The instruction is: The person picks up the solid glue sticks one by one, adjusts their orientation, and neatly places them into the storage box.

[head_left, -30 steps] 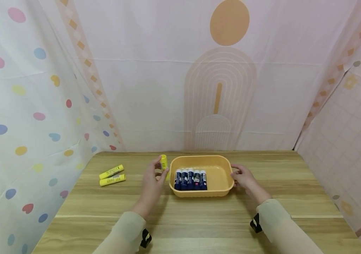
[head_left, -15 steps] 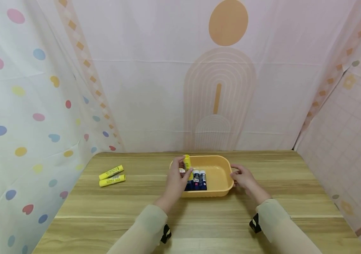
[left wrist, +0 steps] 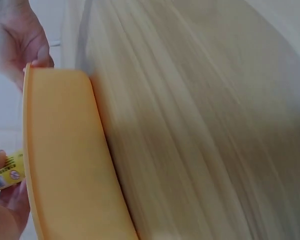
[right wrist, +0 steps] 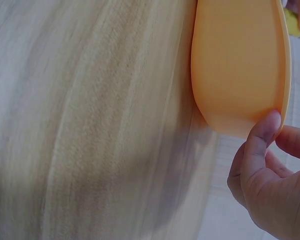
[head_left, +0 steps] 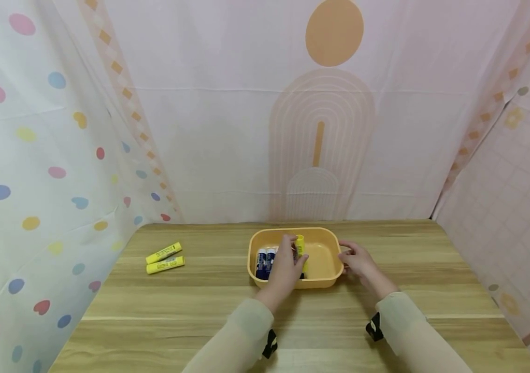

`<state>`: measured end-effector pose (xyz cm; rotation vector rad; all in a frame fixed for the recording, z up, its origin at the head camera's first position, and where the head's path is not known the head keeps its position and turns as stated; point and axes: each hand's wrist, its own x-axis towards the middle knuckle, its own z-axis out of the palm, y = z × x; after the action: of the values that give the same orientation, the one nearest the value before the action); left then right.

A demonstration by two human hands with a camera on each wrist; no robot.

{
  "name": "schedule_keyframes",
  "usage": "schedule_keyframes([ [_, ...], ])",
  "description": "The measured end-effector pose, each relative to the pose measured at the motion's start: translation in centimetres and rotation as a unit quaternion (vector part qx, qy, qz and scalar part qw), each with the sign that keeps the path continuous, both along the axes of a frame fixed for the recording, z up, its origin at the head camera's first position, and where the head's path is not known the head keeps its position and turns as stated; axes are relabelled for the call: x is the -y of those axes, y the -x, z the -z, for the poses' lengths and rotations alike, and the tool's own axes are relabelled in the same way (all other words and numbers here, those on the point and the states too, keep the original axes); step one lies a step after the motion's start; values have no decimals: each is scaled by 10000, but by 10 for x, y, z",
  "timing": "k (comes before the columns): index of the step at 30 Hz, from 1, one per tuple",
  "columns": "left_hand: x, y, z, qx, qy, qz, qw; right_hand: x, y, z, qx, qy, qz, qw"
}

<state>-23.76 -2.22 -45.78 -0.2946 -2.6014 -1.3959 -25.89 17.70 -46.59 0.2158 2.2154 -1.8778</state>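
Note:
My left hand (head_left: 284, 270) holds a yellow glue stick (head_left: 300, 246) upright inside the orange plastic basket (head_left: 324, 261), just right of the row of glue sticks. Of that row, two dark blue glue sticks with white caps (head_left: 261, 265) show at the left; my hand covers most of the others. In the left wrist view, the yellow glue stick (left wrist: 13, 170) sits between thumb and fingers behind the basket wall (left wrist: 70, 160). My right hand (head_left: 360, 265) pinches the basket's right end, thumb outside the wall and a finger at the rim in the right wrist view.
Two more yellow glue sticks (head_left: 165, 264) lie side by side at the left of the wooden table (head_left: 190, 305). A patterned curtain (head_left: 218, 155) hangs behind the table's back edge, with others at both sides.
My left hand has carried the yellow glue stick rightward from beside the basket's left end, over the blue ones, and down into the basket. My right hand stays at the basket's right end.

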Motion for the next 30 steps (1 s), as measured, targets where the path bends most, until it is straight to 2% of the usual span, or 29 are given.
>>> schedule_keyframes([
  [6,-14,4,3,252,61,-6,9997,-1,1,0,-2,16,0,10000],
  [14,-22,12,7,530,883,55,9947,-1,1,1,50,-14,35,10000],
  [18,-20,16,7,540,1627,-100,9851,-1,1,0,41,-26,45,10000],
  [22,-17,22,8,355,2246,-139,9737,-1,0,-1,23,-67,41,10000],
  [26,-16,27,11,73,2678,-90,9634,0,-1,-3,49,-114,16,9999],
  [30,-14,29,16,114,2985,-183,9542,0,0,-3,74,-150,12,9999],
])
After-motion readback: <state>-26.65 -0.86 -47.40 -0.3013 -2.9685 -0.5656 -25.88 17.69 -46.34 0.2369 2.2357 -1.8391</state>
